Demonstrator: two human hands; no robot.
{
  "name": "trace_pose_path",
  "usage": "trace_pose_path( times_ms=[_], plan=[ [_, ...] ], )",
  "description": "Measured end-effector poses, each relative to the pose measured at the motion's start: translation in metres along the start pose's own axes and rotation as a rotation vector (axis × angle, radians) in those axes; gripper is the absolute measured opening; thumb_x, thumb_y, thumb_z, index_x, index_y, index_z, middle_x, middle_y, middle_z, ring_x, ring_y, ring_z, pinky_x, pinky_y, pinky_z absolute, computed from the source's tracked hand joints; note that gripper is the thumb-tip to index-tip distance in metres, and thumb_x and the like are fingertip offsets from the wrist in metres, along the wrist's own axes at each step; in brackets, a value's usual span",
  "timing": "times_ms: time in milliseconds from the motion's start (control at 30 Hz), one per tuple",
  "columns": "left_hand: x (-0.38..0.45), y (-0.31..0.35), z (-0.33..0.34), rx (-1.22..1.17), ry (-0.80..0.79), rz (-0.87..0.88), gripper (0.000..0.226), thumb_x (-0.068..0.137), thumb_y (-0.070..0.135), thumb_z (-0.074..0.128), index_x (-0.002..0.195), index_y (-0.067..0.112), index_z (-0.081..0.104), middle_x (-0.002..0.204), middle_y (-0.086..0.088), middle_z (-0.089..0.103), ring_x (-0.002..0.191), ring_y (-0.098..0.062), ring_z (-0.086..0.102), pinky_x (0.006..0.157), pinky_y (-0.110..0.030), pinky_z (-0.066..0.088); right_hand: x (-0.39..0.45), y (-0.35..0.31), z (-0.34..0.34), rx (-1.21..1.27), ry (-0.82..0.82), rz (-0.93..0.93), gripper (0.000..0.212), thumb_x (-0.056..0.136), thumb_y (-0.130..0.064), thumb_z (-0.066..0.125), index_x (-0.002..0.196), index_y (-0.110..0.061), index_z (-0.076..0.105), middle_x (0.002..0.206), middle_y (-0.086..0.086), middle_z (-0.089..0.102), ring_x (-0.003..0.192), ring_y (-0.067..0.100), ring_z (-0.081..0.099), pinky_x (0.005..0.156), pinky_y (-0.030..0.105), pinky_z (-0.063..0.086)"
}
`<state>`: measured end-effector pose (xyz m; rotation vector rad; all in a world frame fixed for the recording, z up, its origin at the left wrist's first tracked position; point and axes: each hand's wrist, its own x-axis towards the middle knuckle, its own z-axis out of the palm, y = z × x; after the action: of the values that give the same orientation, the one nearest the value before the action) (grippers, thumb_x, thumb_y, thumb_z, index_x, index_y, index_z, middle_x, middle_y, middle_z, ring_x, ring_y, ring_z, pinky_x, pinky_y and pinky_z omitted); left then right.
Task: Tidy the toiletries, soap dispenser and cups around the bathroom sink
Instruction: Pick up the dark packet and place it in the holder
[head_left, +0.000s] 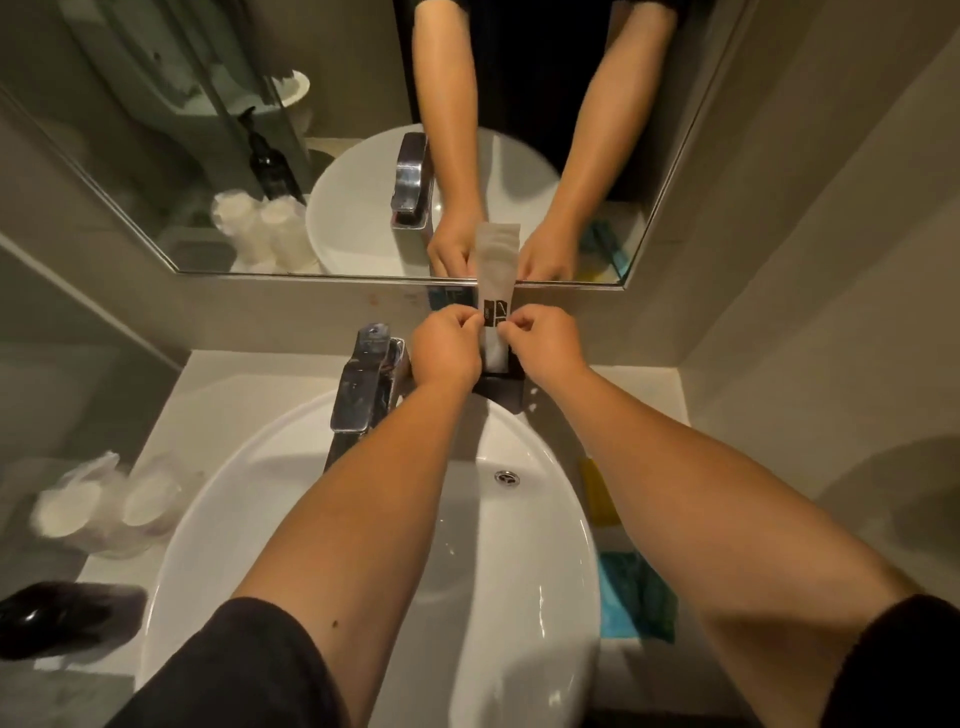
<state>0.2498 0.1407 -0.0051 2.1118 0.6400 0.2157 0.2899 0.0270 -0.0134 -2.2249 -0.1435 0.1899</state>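
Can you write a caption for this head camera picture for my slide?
Both hands, left and right, stand a white toiletry packet upright against the mirror behind the sink.

faucet (363, 379) crowds the left; basin (519, 519) lies open.

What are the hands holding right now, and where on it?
A slim white toiletry packet, upright; left hand and right hand pinch its side edges by the black label.

A chrome faucet (366, 376) stands at the back rim of the white oval basin (291, 467), whose drain (506, 477) sits near the middle. A wall mirror (182, 156) hangs above the pale countertop (208, 384).
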Motion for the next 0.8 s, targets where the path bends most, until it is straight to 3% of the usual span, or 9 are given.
trace_pose_path(
  times_ms=[133,267,433,533,700,800],
  plan=[
    [0.001,-0.003,0.004,0.077,-0.069,-0.014,0.023,0.095,0.023,0.051,0.093,0.016,0.072,0.09,-0.005,0.07,0.084,-0.023,0.062,0.076,-0.036,0.051,-0.002,0.012,0.007,0.006,-0.038,0.047,0.017,0.087,-0.025,0.063,0.075,-0.015,0.07,0.077,-0.002,0.068,0.077,0.02,0.064,0.068,0.033,0.054],
    [-0.003,-0.012,0.01,0.131,-0.11,-0.046,0.025,0.097,0.023,0.049,0.096,0.014,0.072,0.091,-0.007,0.069,0.082,-0.024,0.061,0.068,-0.032,0.046,-0.004,0.018,0.01,-0.034,-0.076,0.074,0.021,0.088,-0.025,0.061,0.072,-0.015,0.07,0.076,0.003,0.068,0.073,0.022,0.063,0.073,0.041,0.058],
    [0.001,-0.012,0.014,0.164,-0.139,-0.088,0.022,0.096,0.022,0.05,0.093,0.016,0.07,0.088,-0.007,0.068,0.078,-0.023,0.059,0.064,-0.031,0.041,0.0,0.018,0.014,-0.132,-0.058,0.1,0.022,0.09,-0.024,0.06,0.076,-0.014,0.073,0.104,0.013,0.062,0.081,0.027,0.063,0.08,0.043,0.056],
    [0.003,-0.011,0.018,0.213,-0.134,-0.085,0.022,0.097,0.022,0.05,0.088,0.017,0.069,0.087,-0.008,0.067,0.077,-0.023,0.059,0.062,-0.031,0.039,0.003,0.019,0.014,-0.174,-0.063,0.123,0.022,0.091,-0.024,0.059,0.08,-0.012,0.073,0.103,0.014,0.063,0.082,0.027,0.063,0.08,0.041,0.056],
    [0.011,-0.013,0.023,0.325,-0.115,-0.079,0.024,0.097,0.023,0.049,0.097,0.015,0.072,0.106,-0.012,0.063,0.083,-0.026,0.06,0.071,-0.036,0.048,0.008,0.015,0.013,-0.274,-0.067,0.133,0.022,0.091,-0.023,0.056,0.076,-0.013,0.067,0.1,0.017,0.063,0.082,0.032,0.062,0.073,0.037,0.055],
    [0.011,-0.017,0.024,0.361,-0.125,-0.08,0.025,0.098,0.025,0.048,0.098,0.015,0.072,0.109,-0.014,0.061,0.084,-0.028,0.06,0.067,-0.035,0.044,0.009,0.015,0.015,-0.369,-0.076,0.124,0.019,0.092,-0.027,0.056,0.086,-0.015,0.07,0.104,0.013,0.061,0.083,0.03,0.062,0.075,0.038,0.055]
  ],
)
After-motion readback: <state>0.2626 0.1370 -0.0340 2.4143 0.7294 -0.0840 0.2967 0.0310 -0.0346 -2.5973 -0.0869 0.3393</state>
